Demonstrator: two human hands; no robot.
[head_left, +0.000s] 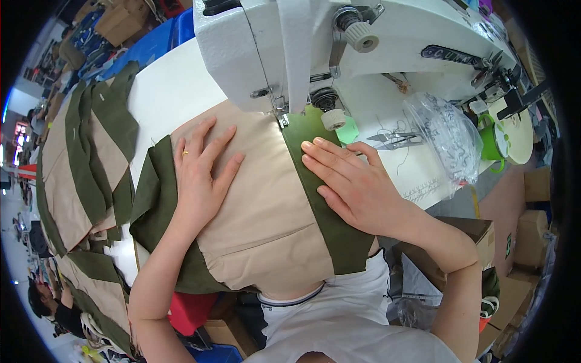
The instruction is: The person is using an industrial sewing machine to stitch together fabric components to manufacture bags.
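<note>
A beige fabric panel [260, 199] with dark olive green parts lies under the presser foot [284, 121] of a white sewing machine [236, 54]. My left hand [203, 172] lies open on the beige panel, left of the foot, fingers spread, with a ring on one. Below and right of the foot, my right hand [351, 184] is open and flat on the olive strip [339, 242] along the panel's straight edge, fingertips near the seam. Folded olive fabric [154, 199] hangs beside my left forearm. The needle tip is too small to make out.
Stacked olive and beige pieces [85, 157] lie left. Thread snips [396, 140], a plastic bag [445, 139] and a green mug [493, 139] sit right of my right hand on the white tabletop [163, 85]. Cardboard boxes [529, 236] stand beyond. Another person [54, 308] is at lower left.
</note>
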